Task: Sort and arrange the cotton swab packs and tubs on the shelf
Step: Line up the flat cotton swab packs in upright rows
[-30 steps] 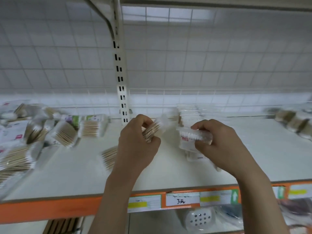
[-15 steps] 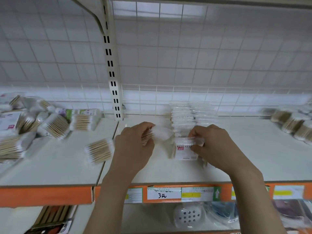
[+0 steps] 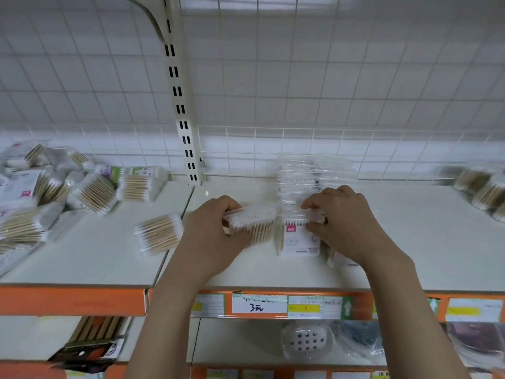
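1. On the shelf, mid-bay: your left hand grips a swab pack; your right hand pinches the labelled pack, standing upright.
2. Set yours upright, touching its left side, faces flush.
3. Loose pile remains at left.

swab pack | clear, wooden sticks | held upright mid-shelf || labelled pack | upright, touching at 3 o'clock
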Action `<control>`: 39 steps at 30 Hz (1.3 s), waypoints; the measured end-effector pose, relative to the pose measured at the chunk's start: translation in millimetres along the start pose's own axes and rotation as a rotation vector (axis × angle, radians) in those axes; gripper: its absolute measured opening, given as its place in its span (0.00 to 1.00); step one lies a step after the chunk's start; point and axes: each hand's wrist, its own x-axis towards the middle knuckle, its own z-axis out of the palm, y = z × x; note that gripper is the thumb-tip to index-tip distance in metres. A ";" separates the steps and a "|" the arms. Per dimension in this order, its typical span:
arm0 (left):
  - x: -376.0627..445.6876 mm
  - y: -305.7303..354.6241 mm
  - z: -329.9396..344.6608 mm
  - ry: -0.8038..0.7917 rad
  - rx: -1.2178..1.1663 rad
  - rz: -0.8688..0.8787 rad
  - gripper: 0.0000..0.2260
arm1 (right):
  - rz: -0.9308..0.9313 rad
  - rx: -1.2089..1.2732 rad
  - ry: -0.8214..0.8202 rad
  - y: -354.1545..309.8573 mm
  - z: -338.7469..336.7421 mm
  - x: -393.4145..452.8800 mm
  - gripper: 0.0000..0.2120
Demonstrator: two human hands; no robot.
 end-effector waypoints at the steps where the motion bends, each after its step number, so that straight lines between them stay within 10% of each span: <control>1: -0.3 1.8 0.4 -0.019 -0.016 0.000 0.11 | 0.003 0.013 -0.012 1.3 -1.2 -0.7 0.17; 11: 1.2 15.3 17.6 -0.257 -0.022 0.052 0.14 | 0.054 0.129 0.034 15.7 -15.6 -16.2 0.16; 39: 4.7 13.3 38.8 -0.118 0.136 0.065 0.28 | 0.061 0.261 0.128 -15.7 -7.9 -15.9 0.11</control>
